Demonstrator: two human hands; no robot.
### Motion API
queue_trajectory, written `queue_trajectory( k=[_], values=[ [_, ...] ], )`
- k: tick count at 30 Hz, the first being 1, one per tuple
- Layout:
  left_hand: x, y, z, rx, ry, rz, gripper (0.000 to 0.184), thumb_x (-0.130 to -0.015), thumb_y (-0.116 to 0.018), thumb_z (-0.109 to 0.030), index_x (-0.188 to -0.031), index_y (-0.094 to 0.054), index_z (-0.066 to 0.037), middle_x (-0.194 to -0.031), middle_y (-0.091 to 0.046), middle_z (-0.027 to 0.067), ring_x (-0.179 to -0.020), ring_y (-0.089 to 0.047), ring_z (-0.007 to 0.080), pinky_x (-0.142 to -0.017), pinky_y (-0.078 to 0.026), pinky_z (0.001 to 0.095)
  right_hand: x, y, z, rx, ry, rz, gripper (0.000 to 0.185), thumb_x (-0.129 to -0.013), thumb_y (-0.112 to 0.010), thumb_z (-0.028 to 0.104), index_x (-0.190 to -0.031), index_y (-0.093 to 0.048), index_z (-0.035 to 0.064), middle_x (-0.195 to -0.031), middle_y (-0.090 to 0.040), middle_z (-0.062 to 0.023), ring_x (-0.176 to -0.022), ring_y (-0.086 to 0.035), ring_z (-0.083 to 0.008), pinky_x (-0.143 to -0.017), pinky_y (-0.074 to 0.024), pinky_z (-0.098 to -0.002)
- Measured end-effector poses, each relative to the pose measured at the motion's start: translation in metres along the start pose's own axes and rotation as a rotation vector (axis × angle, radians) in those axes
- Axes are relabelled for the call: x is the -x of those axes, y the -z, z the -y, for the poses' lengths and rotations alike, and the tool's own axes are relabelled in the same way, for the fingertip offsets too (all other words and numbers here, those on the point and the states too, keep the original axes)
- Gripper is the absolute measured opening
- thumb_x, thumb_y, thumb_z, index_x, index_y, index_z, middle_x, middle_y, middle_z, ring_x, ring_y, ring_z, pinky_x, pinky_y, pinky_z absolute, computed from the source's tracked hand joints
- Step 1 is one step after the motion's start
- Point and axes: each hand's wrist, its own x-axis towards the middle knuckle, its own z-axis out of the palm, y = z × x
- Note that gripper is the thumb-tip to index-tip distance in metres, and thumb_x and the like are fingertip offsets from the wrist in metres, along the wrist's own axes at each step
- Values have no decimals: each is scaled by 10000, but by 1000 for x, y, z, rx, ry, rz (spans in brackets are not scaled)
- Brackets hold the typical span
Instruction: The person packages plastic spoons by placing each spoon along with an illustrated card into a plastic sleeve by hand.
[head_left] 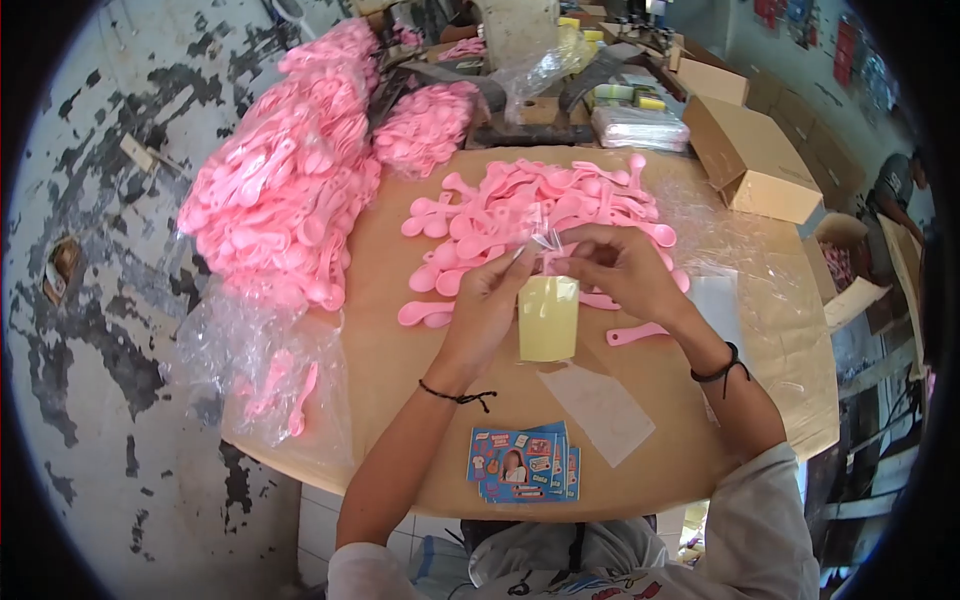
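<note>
Above the middle of the table, my left hand (490,290) pinches the upper left edge of a small clear plastic bag with a yellow card (548,325) inside. My right hand (628,268) has its fingers closed at the bag's top right. Something pink shows at the bag's mouth between my fingers; its shape is mostly hidden. Just beyond my hands spreads a pile of pink plastic spoons (560,190). One loose pink spoon (638,334) lies under my right wrist. A pale translucent sheet (602,412) and a stack of blue printed cards (520,464) rest nearer my body.
Large clear bags of pink spoons (285,180) stand at the left, by the peeling wall. Crumpled plastic (240,350) hangs over the table's left edge. A cardboard box (755,155) sits back right. Another person (900,190) is partly visible at the far right.
</note>
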Motion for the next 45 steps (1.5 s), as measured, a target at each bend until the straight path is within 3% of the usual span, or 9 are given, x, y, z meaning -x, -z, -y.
queue_trajectory(
  k=[5,11,17,20,29,35,37,41,45],
  values=[
    [-3,4,11,-58,-5,79,371,-1008,-497,-296,-1233,-607,-22,-939,-665,3,-793,-600,45,-679,-501,213,-6,16,1,42,-2,248,225,-886,-676,107,-1097,-683,31,-814,-682,-17,-685,-583,-37,-607,-478,-208],
    [-13,20,11,-85,14,142,327,-999,-515,-265,-1223,-605,-44,-1059,-665,21,-925,-624,80,-795,-516,255,-5,21,-16,76,-157,135,263,-901,-646,118,-1153,-673,49,-806,-685,-23,-677,-587,-43,-629,-490,-211],
    [-18,34,10,-297,-104,247,317,-964,-572,-187,-1247,-571,-45,-1116,-650,38,-972,-627,114,-838,-512,263,-2,2,-13,57,67,46,246,-901,-639,91,-1137,-680,36,-852,-697,-44,-739,-622,-74,-686,-522,-228],
    [-22,40,13,-353,-96,319,295,-961,-575,-166,-1225,-577,-35,-1121,-646,42,-973,-623,115,-831,-508,262,-1,7,-10,-10,-110,116,227,-895,-615,35,-1109,-687,15,-913,-707,-64,-807,-647,-103,-750,-535,-247],
    [-19,47,3,-390,-201,477,203,-937,-485,-1,-1098,-608,-11,-1029,-634,31,-869,-592,83,-734,-465,229,-4,23,-29,158,245,266,234,-784,-579,-84,-940,-730,4,-887,-719,-81,-815,-661,-128,-762,-527,-266],
    [-17,47,4,-330,-185,459,153,-918,-461,12,-996,-591,-13,-951,-562,3,-859,-549,80,-757,-453,238,-3,23,-30,205,311,241,262,-750,-576,-83,-914,-744,34,-879,-718,-88,-792,-656,-142,-735,-516,-276],
    [-14,44,4,-241,-144,408,13,-906,-548,-40,-910,-558,-33,-867,-512,-18,-796,-524,62,-699,-431,219,-3,21,-30,237,348,227,208,-758,-574,-74,-857,-731,18,-854,-714,-84,-791,-652,-140,-732,-517,-282],
    [-17,43,7,-520,-200,343,274,-831,-730,-130,-780,-465,-84,-740,-398,-62,-654,-412,14,-574,-335,182,-7,31,-33,386,407,234,148,-795,-546,-54,-871,-663,-6,-835,-686,-69,-815,-645,-140,-744,-512,-289],
    [-15,40,1,-491,-191,294,379,-770,-795,-113,-761,-416,-107,-697,-327,-88,-609,-310,-4,-532,-254,177,-8,29,-29,-13,75,163,182,-850,-511,-17,-1022,-562,10,-908,-638,-54,-845,-619,-134,-770,-497,-286]
  ],
)
